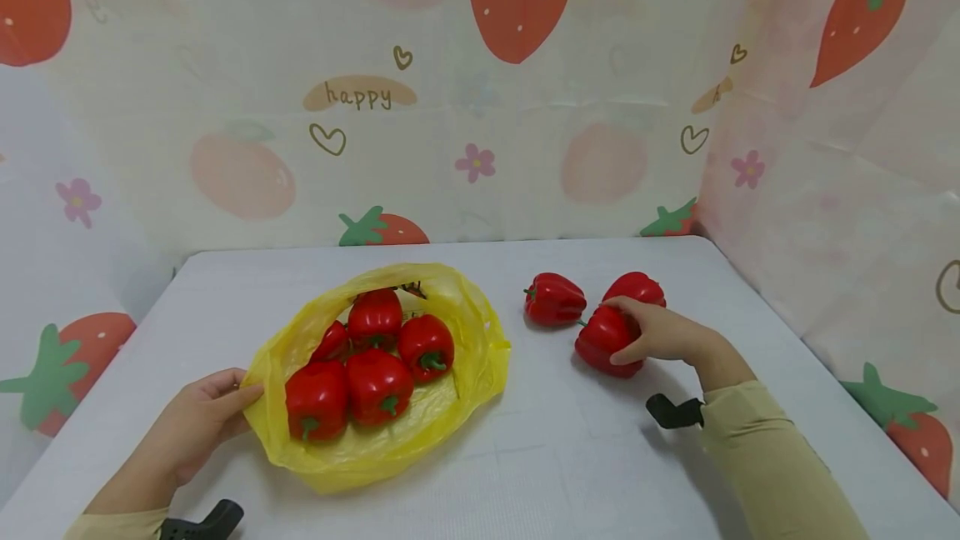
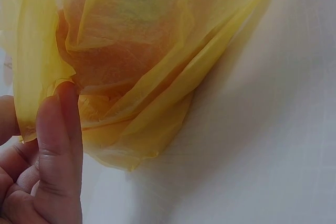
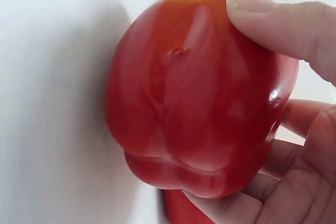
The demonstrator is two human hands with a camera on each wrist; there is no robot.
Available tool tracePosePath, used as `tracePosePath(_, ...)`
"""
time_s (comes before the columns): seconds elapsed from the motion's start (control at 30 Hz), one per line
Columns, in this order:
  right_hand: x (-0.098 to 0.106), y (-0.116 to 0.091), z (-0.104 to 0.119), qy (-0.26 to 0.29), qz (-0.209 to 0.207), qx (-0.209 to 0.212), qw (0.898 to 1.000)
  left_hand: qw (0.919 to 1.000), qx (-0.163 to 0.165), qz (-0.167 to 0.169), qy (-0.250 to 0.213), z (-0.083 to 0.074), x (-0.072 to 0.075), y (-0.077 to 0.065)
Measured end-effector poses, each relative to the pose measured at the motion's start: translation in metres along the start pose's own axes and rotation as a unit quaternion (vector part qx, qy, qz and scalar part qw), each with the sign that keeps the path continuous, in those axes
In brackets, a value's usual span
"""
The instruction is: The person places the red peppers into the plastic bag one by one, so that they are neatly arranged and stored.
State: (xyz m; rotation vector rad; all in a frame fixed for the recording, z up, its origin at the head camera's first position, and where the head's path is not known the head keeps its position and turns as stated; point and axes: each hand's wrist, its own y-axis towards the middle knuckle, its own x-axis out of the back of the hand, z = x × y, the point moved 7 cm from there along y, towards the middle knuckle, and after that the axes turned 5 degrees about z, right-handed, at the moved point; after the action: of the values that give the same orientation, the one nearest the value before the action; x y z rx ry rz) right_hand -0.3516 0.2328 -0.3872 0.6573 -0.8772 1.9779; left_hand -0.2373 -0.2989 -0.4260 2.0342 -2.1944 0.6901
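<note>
A yellow plastic bag (image 1: pixel 480 373) lies with its mouth wide on the left half of the table. Several red bell peppers (image 1: pixel 380 386) with green stems are inside it. My left hand (image 1: pixel 198 423) pinches the bag's left edge between thumb and fingers; the left wrist view shows the thin yellow film (image 2: pixel 142 135) gathered at the fingertips. On the right, my right hand (image 1: pixel 667 333) grips a red bell pepper (image 1: pixel 606 344) from its right side. In the right wrist view the thumb lies on one side of this pepper (image 3: pixel 194 98), with fingers curled round the other.
Two more red bell peppers, one at the left (image 1: pixel 555 300) and one behind the hand (image 1: pixel 637 286), rest on the white-covered table (image 1: pixel 480 473). A strawberry-print curtain (image 1: pixel 450 123) stands behind the table and along its sides. Black wrist mounts (image 1: pixel 673 412) stick out from the sleeves.
</note>
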Motion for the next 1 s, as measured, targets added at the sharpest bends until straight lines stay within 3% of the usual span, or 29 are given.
tracePosePath(0.2, -0.003, -0.003, 0.030, -0.012, 0.004, 0.040, 0.999, 1.0000, 0.000, -0.001, 0.000, 0.001, 0.000, 0.001)
tracePosePath(0.53, -0.019, 0.001, 0.084, -0.044, 0.026, 0.068, 0.996, 1.0000, 0.001, 0.002, -0.007, 0.002, 0.000, 0.002)
tracePosePath(1.0, -0.053, 0.015, 0.143, -0.085, 0.064, 0.113, 0.988, 1.0000, 0.008, 0.003, -0.004, 0.003, 0.000, 0.003)
